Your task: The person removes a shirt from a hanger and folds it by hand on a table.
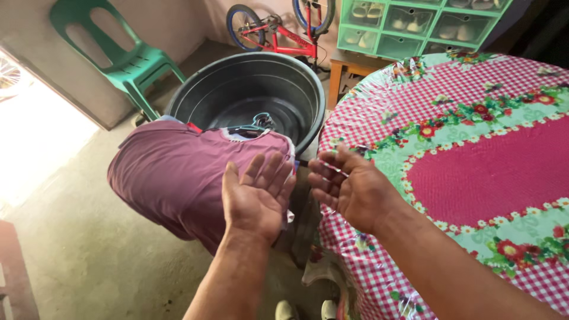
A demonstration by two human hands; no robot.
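The room has a grey concrete floor point(77, 249), with a green plastic chair point(124, 56) and a red bicycle point(267, 32) by the wall. A round desk point(474, 154) with a red checked flowery cover stands on one side. Beside it sits a big black tub point(249, 95). A purple shirt point(172, 175) on a hanger point(255, 125) hangs over the near rim of the tub. The left hand point(258, 198) is flat and open, touching the shirt near its collar. The right hand point(347, 186) is open too, with nothing in its grip, just above the desk's edge. The shirt looks spread out but not folded, and it is not on the desk.
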